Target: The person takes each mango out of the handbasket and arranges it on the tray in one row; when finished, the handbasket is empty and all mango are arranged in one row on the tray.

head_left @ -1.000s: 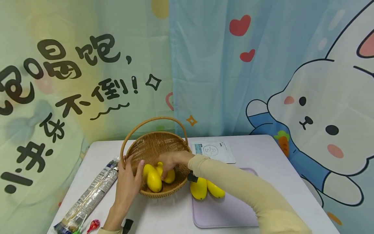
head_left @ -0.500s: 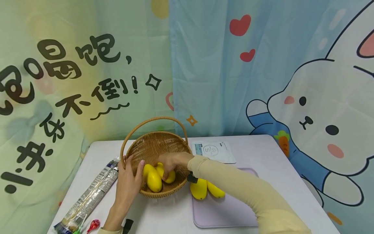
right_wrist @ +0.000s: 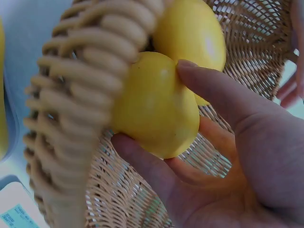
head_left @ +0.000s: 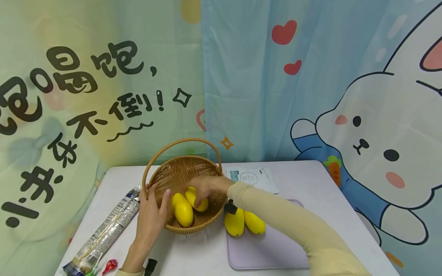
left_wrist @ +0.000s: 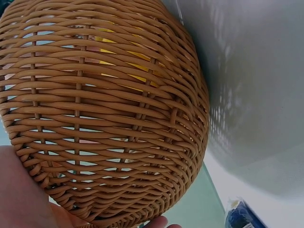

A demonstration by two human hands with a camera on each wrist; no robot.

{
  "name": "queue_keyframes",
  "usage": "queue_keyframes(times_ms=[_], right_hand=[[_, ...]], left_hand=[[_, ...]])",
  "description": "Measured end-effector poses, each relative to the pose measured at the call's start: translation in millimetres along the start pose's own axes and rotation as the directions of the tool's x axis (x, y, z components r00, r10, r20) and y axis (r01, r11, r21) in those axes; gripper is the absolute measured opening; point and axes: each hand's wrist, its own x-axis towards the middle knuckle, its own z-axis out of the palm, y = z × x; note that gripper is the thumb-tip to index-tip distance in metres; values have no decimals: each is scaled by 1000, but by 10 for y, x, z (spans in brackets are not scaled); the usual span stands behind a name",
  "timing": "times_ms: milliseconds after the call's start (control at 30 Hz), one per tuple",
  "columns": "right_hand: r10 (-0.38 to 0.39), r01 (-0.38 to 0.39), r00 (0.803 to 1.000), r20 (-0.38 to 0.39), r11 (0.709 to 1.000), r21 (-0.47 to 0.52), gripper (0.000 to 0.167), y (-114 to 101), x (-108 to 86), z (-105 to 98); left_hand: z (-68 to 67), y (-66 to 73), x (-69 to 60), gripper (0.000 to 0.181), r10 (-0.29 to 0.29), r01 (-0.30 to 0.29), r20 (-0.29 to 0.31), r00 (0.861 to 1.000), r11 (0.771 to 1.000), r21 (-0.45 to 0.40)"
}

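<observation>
A brown wicker basket [head_left: 188, 170] with a tall hoop handle stands tilted on the white table, its opening facing me. My left hand [head_left: 152, 214] grips its left rim, thumb on the inside. My right hand [head_left: 205, 188] reaches into the basket and holds a yellow mango [right_wrist: 154, 107], thumb on one side and fingers round the other. Beside it in the basket lies another yellow mango [head_left: 183, 212], partly covered in the right wrist view. Through the weave in the left wrist view, only yellow patches of fruit show.
Two yellow mangoes [head_left: 235, 222] lie on a pale purple tray [head_left: 266, 253], partly under my right sleeve. A white packet [head_left: 253, 178] lies behind it. Left of the basket are a long silver package [head_left: 103, 230] and a red lollipop [head_left: 110, 265]. A printed curtain hangs behind.
My right hand has shifted slightly right and up with its mango. The other mango in the basket has moved slightly right too. My left hand stays on the rim.
</observation>
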Motion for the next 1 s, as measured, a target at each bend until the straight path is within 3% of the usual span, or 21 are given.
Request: queue_keyframes(times_ms=[467,1000], right_hand=[[-27,34,997,-68,994,105,68,153,-234,-200],[-93,121,981,-170,979,164,70,310,-820,-448]], left_hand=[[9,-12,-7,73,3,-3,-4,1000,1000,-3],[-15,8,-16,73,3,-3,20,1000,1000,-11]])
